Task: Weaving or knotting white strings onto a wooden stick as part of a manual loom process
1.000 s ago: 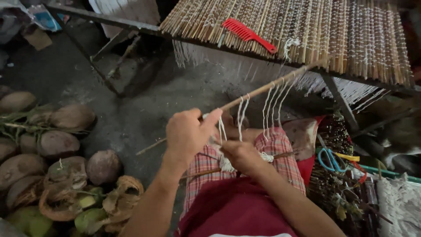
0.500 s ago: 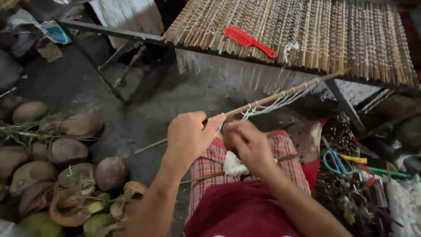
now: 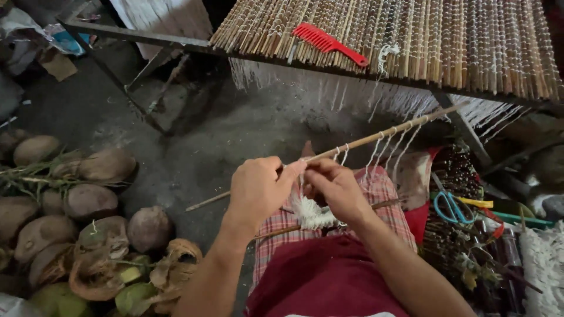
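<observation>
At the bottom centre of the frame, above a lap in red and checked cloth, the left hand (image 3: 258, 186) and right hand (image 3: 338, 191) have drawn together since a second ago, fingertips now pinched closed on a thin bamboo stick (image 3: 376, 138) and the white string (image 3: 311, 212) bunched beneath it. The loops hanging along the stick, spread wide a second earlier, now sit closer up its length toward centre right, suggesting another knot is being cinched. Left of the hands, coconut husks (image 3: 88, 202) lie heaped on the floor. To the right, blue-handled scissors (image 3: 449, 206) rest among clutter. Across the top, a red comb (image 3: 329, 42) lies on the woven stick mat (image 3: 446, 47) stretched over the worktop.
</observation>
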